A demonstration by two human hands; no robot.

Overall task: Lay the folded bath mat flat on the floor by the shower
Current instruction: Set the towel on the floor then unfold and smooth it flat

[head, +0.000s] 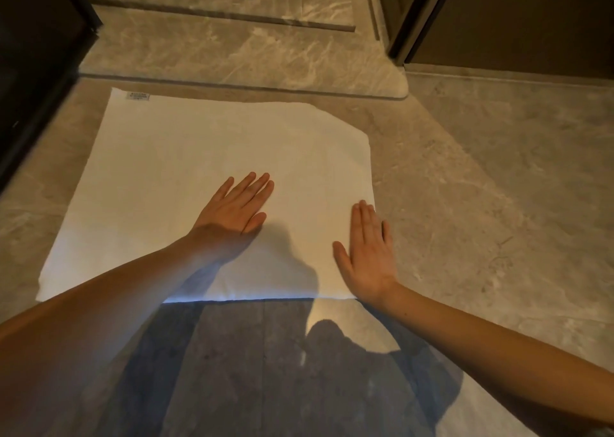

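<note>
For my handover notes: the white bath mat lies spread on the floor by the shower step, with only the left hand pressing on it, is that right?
Not quite. The head view shows both hands flat on the bath mat: the left hand near its middle, the right hand at its right edge.

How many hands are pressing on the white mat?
2. The left hand lies flat, palm down, near the middle of the bath mat. The right hand lies flat on its right edge, near the front corner. No other hands show.
</note>
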